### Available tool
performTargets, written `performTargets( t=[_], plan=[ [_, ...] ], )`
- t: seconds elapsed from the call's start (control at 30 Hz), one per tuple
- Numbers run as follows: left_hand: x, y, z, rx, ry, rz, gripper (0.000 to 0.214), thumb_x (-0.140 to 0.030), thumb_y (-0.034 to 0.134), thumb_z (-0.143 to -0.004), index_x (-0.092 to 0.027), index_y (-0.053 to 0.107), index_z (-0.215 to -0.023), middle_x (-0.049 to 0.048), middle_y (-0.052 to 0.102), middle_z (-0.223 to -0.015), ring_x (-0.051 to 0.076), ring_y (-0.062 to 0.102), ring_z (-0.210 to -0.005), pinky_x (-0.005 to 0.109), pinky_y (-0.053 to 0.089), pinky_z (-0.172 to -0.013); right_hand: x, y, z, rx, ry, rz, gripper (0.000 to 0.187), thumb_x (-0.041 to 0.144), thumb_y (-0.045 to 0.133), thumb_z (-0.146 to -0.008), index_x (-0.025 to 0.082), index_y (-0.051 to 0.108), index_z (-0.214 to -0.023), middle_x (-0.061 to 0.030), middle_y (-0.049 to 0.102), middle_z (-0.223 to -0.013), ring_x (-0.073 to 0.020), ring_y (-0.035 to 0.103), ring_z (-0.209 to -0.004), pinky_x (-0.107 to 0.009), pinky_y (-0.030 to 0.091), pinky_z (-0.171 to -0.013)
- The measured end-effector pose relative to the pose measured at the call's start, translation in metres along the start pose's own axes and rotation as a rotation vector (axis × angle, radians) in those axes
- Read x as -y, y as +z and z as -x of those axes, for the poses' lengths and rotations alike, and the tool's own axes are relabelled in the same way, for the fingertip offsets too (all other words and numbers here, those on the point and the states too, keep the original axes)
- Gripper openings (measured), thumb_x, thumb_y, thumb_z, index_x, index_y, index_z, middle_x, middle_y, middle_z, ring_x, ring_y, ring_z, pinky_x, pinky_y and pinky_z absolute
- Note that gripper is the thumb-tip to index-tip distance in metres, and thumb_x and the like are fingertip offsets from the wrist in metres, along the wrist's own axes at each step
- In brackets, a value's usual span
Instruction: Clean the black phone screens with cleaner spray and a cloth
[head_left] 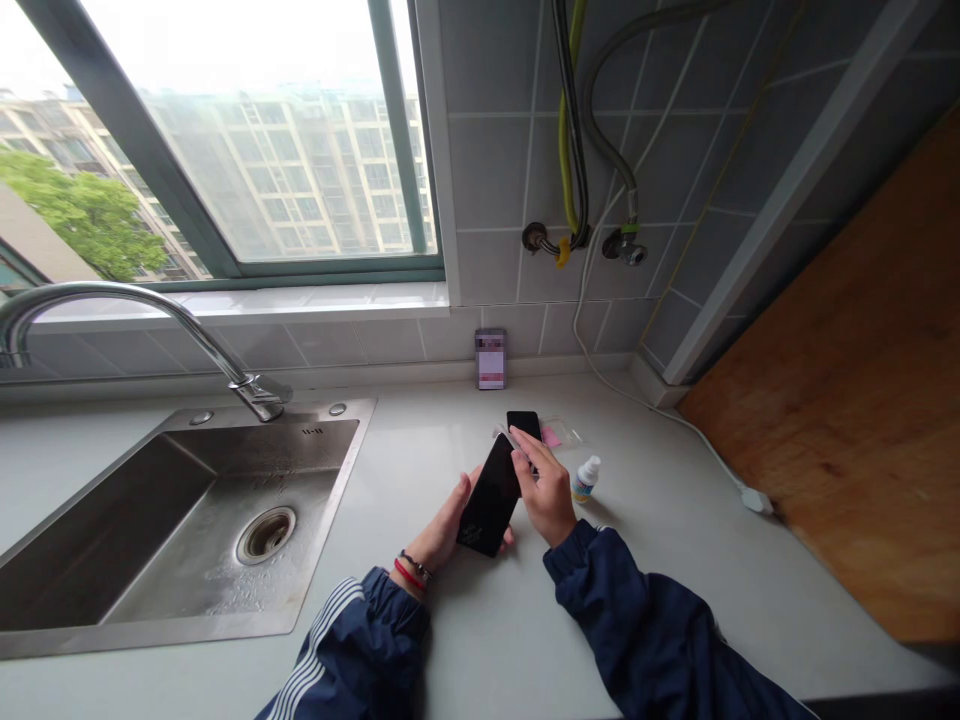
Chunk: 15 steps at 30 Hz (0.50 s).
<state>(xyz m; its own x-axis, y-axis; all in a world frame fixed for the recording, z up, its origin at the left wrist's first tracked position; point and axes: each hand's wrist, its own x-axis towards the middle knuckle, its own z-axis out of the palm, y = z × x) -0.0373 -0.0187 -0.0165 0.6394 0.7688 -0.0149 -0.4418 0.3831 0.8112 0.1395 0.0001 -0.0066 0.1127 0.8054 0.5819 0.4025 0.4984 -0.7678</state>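
A black smartphone (489, 497) lies tilted in my left hand (448, 518), whose fingers wrap round its lower part from beneath. Across its upper right edge rests my right hand (544, 486), fingers drawn together; a thin whitish piece shows by the fingertips, too small to make out. Behind them, on the counter, is a second dark phone (523, 424), partly covered by my right hand. Close to its right are a pink piece (551, 437) and a clear plastic wrapper (570, 432). Just right of my right hand stands a small white bottle (586, 478) with a colored label.
Another phone (491, 362), its screen lit, leans against the tiled wall. To the left, a steel sink (330, 545) with a curved faucet (202, 335) is set into the white counter (720, 570). A white cable (675, 415) ends in a plug (756, 500) near the wooden board (847, 400).
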Motion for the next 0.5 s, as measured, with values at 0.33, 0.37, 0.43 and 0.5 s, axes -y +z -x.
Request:
performTargets(
  t=[0.33, 0.37, 0.43, 0.5],
  plan=[
    [-0.0011, 0.0009, -0.0016, 0.010, 0.034, -0.045, 0.075, -0.068, 0.029, -0.099, -0.023, 0.031, -0.159, 0.0247, 0.066, -0.130, 0.026, 0.075, -0.071, 0.034, 0.058, -0.058, 0.0011, -0.0035, -0.0038, -0.046, 0.176, -0.122, 0.033, 0.041, 0.057, -0.100, 0.023, 0.075, -0.119, -0.0073, 0.074, -0.124, -0.0258, 0.068, -0.118, -0.041, 0.051, -0.106],
    [-0.0010, 0.0005, -0.0018, 0.011, 0.033, -0.043, 0.074, -0.068, 0.029, -0.100, -0.024, 0.032, -0.159, 0.0250, 0.065, -0.132, 0.025, 0.075, -0.071, 0.033, 0.057, -0.058, 0.0006, -0.0037, -0.0041, -0.051, 0.190, -0.128, 0.033, 0.042, 0.056, -0.100, 0.023, 0.076, -0.118, -0.0073, 0.075, -0.122, -0.0258, 0.069, -0.116, -0.041, 0.052, -0.105],
    [-0.0009, -0.0004, -0.0022, 0.016, 0.028, -0.039, 0.074, -0.068, 0.030, -0.099, -0.024, 0.033, -0.159, 0.0256, 0.063, -0.135, 0.026, 0.075, -0.072, 0.034, 0.058, -0.058, -0.0014, -0.0038, -0.0044, -0.072, 0.223, -0.139, 0.035, 0.045, 0.054, -0.101, 0.021, 0.077, -0.115, -0.0078, 0.077, -0.115, -0.0259, 0.072, -0.109, -0.040, 0.055, -0.099],
    [-0.0009, -0.0012, -0.0029, 0.024, 0.023, -0.017, 0.076, -0.070, 0.032, -0.098, -0.024, 0.034, -0.158, 0.0264, 0.061, -0.138, 0.028, 0.076, -0.074, 0.037, 0.059, -0.059, -0.0044, -0.0031, -0.0042, -0.112, 0.257, -0.148, 0.040, 0.048, 0.052, -0.100, 0.018, 0.077, -0.112, -0.0093, 0.079, -0.107, -0.0261, 0.073, -0.101, -0.039, 0.058, -0.092]
  ],
)
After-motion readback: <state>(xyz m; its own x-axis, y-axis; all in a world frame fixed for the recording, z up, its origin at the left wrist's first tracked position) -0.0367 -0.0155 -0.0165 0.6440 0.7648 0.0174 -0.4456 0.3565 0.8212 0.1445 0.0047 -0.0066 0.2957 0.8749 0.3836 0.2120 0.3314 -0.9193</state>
